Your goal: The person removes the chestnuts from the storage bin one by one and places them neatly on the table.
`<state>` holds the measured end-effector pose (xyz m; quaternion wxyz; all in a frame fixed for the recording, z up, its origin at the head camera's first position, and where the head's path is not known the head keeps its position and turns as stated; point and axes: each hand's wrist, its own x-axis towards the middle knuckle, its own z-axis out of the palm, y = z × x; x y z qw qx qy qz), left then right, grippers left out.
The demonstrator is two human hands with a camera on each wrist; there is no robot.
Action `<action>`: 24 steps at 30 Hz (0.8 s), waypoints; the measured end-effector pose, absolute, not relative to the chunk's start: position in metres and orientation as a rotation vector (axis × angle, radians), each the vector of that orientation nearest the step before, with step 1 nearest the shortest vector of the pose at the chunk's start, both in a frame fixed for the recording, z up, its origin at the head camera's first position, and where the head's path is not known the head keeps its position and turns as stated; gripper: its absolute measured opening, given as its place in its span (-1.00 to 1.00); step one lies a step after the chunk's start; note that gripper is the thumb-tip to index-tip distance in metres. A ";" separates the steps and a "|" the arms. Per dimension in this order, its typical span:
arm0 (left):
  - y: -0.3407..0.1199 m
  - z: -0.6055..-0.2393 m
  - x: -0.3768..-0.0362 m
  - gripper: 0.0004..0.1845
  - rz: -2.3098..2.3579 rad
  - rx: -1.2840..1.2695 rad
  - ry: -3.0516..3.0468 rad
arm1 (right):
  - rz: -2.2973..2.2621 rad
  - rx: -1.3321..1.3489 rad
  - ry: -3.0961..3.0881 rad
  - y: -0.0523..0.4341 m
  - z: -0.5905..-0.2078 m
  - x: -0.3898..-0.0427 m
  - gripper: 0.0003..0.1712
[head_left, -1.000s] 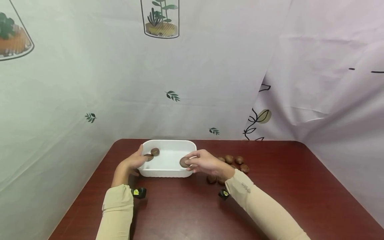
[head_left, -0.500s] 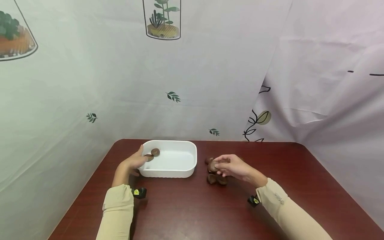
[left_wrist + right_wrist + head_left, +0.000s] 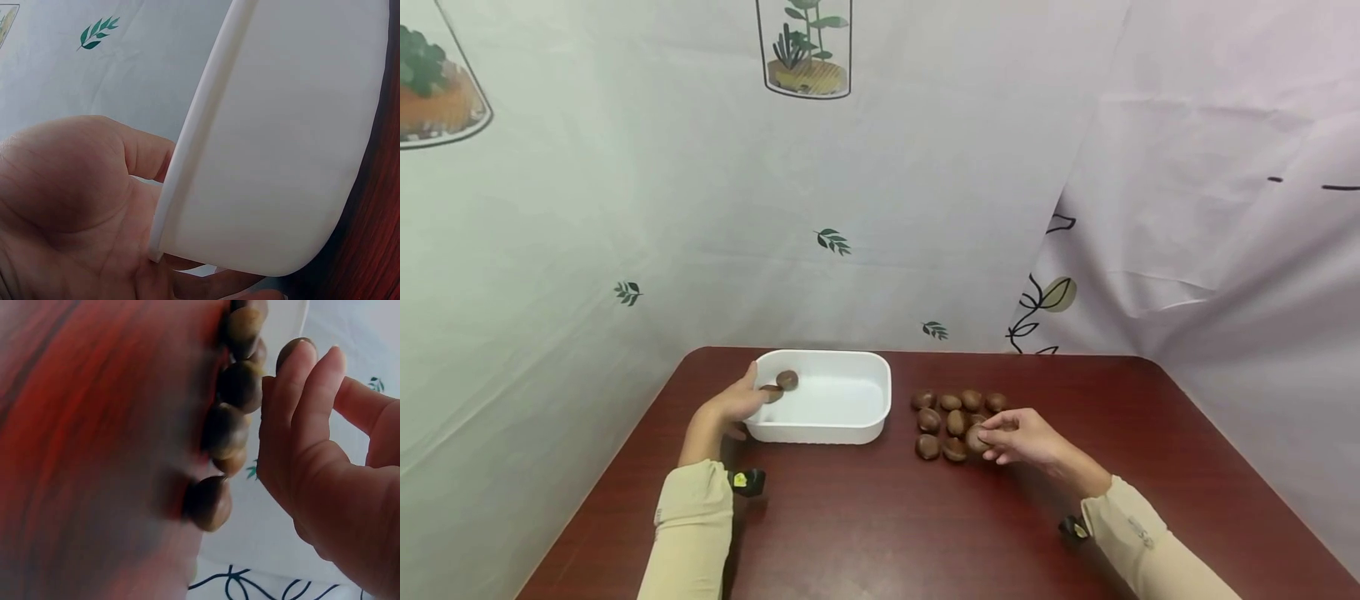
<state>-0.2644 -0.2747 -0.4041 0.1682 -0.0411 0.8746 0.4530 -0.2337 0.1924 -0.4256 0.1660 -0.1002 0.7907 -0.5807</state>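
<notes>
My left hand [image 3: 739, 403] grips the left end of a white rectangular tray [image 3: 820, 434], thumb over the rim. The tray's outer wall [image 3: 275, 137] fills much of the left wrist view, with fingers partly hidden behind it. Two brown chestnuts lie inside at the left, one chestnut [image 3: 787, 380] behind the other, near my thumb. My right hand [image 3: 1030, 439] pinches a chestnut [image 3: 977, 438] between thumb and fingertips at the front right of a group of chestnuts [image 3: 957, 422]. In the right wrist view that held chestnut [image 3: 294, 353] shows mostly behind the fingers.
Several chestnuts sit in rough rows on the dark red table [image 3: 865, 525], right of the tray. Some at the right are partly hidden by my right hand. A pale printed cloth [image 3: 880, 183] hangs behind and at both sides.
My right hand has moved from the tray's right end to the chestnut group, then farther right and nearer. It pinches a chestnut throughout; whether the same one, I cannot tell. My left hand stays put.
</notes>
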 end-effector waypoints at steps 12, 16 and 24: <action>-0.275 -0.403 -0.265 -0.06 1.277 -0.112 2.498 | -1.606 -0.218 2.250 0.198 -0.439 -0.235 -0.71; -0.275 -0.404 -0.265 -0.06 1.274 -0.124 2.494 | -1.578 -0.221 2.270 0.196 -0.438 -0.233 -0.74; -0.274 -0.402 -0.263 -0.05 1.276 -0.119 2.490 | -1.436 -0.203 2.467 0.193 -0.427 -0.231 -0.82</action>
